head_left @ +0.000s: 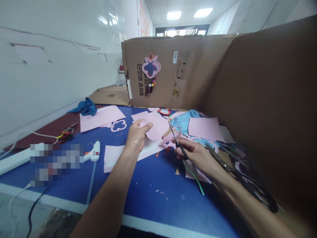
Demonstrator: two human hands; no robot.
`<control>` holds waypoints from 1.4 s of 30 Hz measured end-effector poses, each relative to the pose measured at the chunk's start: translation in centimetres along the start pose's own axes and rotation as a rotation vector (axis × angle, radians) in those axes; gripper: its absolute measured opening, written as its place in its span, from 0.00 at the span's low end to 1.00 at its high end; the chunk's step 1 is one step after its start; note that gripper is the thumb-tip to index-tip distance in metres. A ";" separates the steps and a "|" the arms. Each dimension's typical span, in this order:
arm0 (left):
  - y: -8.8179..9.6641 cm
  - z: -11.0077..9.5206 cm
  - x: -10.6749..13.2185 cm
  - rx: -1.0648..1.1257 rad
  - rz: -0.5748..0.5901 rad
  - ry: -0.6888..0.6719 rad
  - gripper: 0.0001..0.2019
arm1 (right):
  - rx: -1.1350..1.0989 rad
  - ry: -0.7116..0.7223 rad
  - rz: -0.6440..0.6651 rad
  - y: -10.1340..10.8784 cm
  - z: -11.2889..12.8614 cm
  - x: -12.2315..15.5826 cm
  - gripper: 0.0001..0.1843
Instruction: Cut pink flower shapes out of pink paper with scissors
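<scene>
Between the thumb and fingers of my left hand (137,137) is a rounded pink paper cutout (156,125), held up over the table. My right hand (192,151) grips a pair of scissors (182,150) by the dark handles, with the blades pointing up beside the cutout's right edge. A curled pink paper strip (170,136) is near the blades. Below the cutout lies a pale paper sheet (151,150). Under my right hand are another pink piece and a green strip (198,181).
A large pair of scissors (244,177) lies at the right. A glue gun (95,152), a pink flower outline (119,125), pink sheets (102,118) and blue cloth (86,106) are at the left. Cardboard (198,72) walls the back and right of the blue table (146,205).
</scene>
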State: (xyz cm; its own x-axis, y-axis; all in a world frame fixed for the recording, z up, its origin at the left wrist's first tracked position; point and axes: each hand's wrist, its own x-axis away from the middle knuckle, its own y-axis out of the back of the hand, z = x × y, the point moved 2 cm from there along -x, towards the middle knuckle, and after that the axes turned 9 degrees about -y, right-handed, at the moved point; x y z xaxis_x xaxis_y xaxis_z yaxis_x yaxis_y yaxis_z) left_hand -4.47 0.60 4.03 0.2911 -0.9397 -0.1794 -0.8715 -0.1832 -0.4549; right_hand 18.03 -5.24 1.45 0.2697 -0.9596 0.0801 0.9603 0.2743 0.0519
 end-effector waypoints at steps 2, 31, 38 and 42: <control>0.0 0.0 0.0 0.000 -0.005 0.002 0.18 | -0.003 -0.005 0.006 -0.1 0.0 0.0 0.22; 0.3 0.2 -0.2 -0.031 0.017 0.015 0.18 | 0.072 -0.002 0.010 -0.2 0.2 0.1 0.25; 0.5 0.2 -0.4 -0.027 0.029 0.009 0.19 | 0.058 -0.003 0.058 0.1 -0.1 0.0 0.25; 0.6 0.1 -0.5 -0.039 0.024 0.012 0.18 | 0.057 -0.012 0.072 0.0 -0.1 0.0 0.27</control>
State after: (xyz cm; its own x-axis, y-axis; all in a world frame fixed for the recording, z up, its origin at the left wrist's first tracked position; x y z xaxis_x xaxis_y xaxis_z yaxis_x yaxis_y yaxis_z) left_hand -5.08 0.96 3.76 0.2656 -0.9473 -0.1793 -0.8929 -0.1716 -0.4162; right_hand 18.05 -5.22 1.35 0.3363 -0.9367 0.0974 0.9328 0.3455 0.1023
